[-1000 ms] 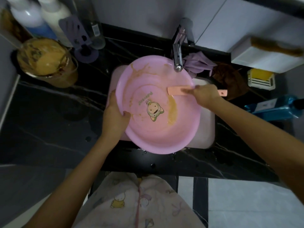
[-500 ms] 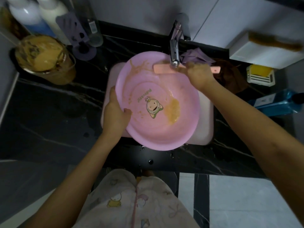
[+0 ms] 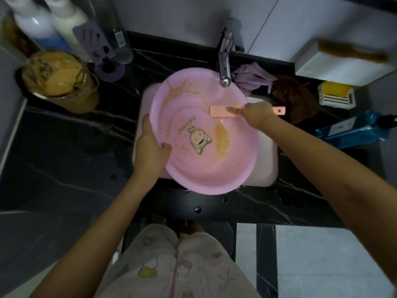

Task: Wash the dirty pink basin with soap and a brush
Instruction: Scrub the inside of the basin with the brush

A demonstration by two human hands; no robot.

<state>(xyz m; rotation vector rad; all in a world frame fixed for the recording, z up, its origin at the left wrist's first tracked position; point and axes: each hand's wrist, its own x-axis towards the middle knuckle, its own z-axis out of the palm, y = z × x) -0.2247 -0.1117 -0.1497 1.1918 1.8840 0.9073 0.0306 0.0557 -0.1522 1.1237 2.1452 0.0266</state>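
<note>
Over sink [image 3: 266, 168], round smeared basin [image 3: 204, 168] gripped by left hand [image 3: 150, 151], flat brush [image 3: 221, 111] by right hand [image 3: 257, 115].

Overall illum. is reading dim. Black counter [image 3: 64, 147] is sinking to near-black; pink basin [image 3: 204, 168] is showing as brightest area. Faucet [image 3: 224, 67] is carrying small specular highlights. Brush [image 3: 221, 111] in right hand [image 3: 257, 115] is smearing slightly. Wide-angle distortion is bending frame edges; bottles [image 3: 43, 24] top L and white box [image 3: 335, 63] top R are blurring.
</note>
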